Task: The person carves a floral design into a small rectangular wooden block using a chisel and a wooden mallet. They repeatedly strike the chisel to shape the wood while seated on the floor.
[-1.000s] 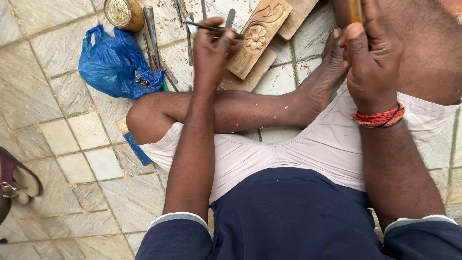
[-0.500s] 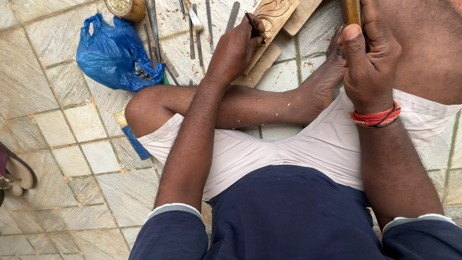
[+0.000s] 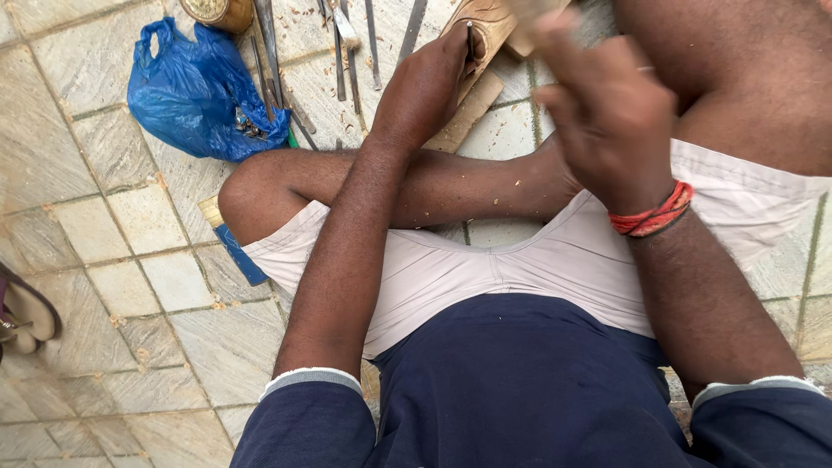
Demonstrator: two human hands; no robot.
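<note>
I sit cross-legged on a tiled floor. My left hand (image 3: 425, 82) reaches forward and grips a thin metal chisel (image 3: 469, 39), its tip set on a carved wooden piece (image 3: 494, 22) at the top edge. That piece rests on a plain wooden board (image 3: 472, 113). My right hand (image 3: 607, 113), motion-blurred and wearing a red thread band (image 3: 654, 212), is closed around a pale wooden handle (image 3: 529, 10). It is raised just right of the carving; the handle's upper end is cut off by the frame.
A crumpled blue plastic bag (image 3: 199, 95) lies at upper left, with several metal chisels (image 3: 347, 35) and a round tin (image 3: 221, 10) beside it. A blue-handled tool (image 3: 238, 251) pokes out under my left knee. A sandal (image 3: 26, 316) sits at the left edge.
My left hand picked a chisel from the floor tools and moved it right onto the carved piece. My right hand with the wooden handle swung left toward the carving.
</note>
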